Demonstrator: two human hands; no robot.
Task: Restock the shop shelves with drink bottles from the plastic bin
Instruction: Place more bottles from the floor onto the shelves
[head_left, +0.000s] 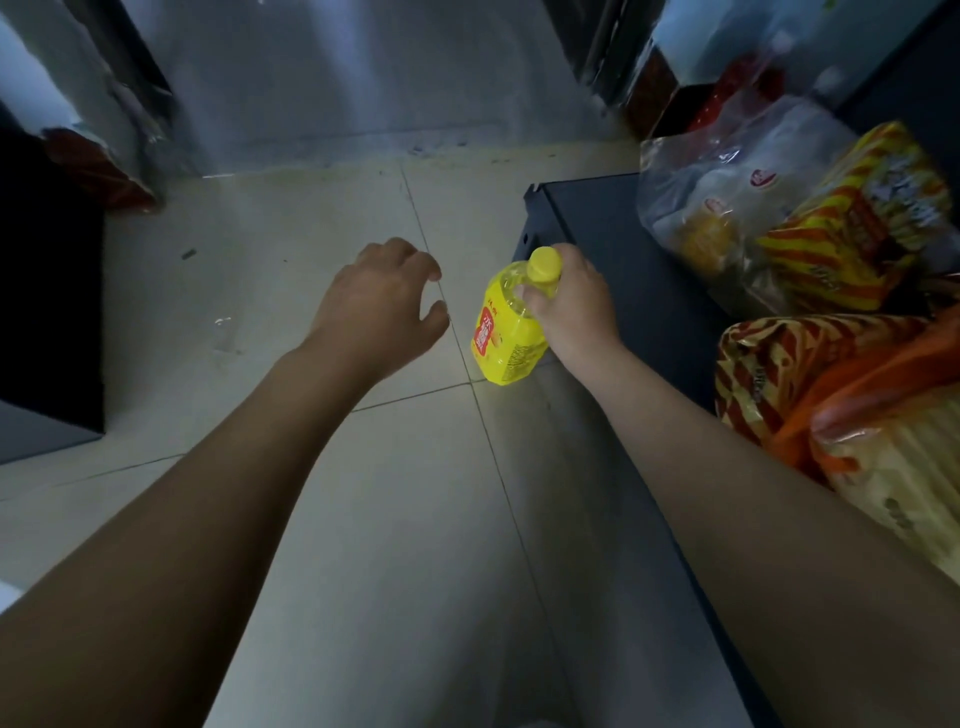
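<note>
My right hand (574, 306) grips a yellow drink bottle (506, 332) by its neck, just under the yellow cap. The bottle has a red and yellow label and hangs upright at the left front edge of a dark shelf (639, 291), above the tiled floor. My left hand (382, 301) hovers to the left of the bottle with its fingers loosely curled and nothing in it. The plastic bin is not in view.
Bagged goods lie on the dark shelf at the right: striped orange and yellow packs (852, 223), a clear bag (727, 192) and more packs (841, 405) nearer me. A dark unit (47, 291) stands at the left. Pale floor tiles (291, 239) run between them to a grey wall.
</note>
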